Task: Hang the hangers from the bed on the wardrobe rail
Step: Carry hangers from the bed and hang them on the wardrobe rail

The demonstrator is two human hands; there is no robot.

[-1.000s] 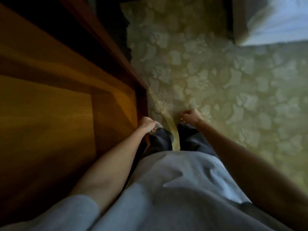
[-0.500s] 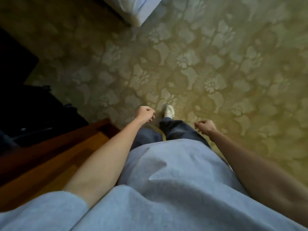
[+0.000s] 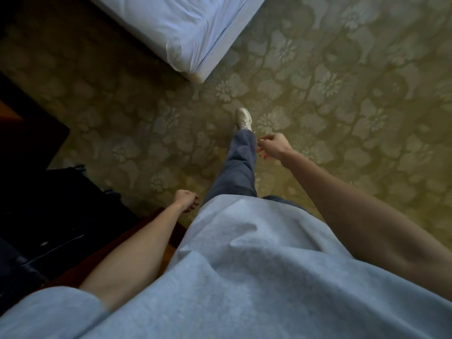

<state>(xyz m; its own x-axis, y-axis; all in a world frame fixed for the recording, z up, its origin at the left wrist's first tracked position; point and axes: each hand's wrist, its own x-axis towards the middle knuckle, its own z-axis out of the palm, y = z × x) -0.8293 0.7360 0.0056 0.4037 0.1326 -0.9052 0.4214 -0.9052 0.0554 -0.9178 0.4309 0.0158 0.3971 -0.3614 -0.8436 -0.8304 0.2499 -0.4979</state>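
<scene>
You have one head view, looking steeply down past your shirt (image 3: 244,277) at the carpet (image 3: 342,94), bed (image 3: 186,28) corner ahead.

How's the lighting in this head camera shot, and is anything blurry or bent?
Head view: dim, warm light on the green floral carpet; the left side is near-black shadow; the white-sheeted bed corner is brightest; wide-angle stretch at the edges; slight softness overall.

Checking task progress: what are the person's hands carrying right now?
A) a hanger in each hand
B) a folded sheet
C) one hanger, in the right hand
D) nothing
D: the left hand and right hand hang loosely curled and hold nothing; no hanger is in view.
</scene>
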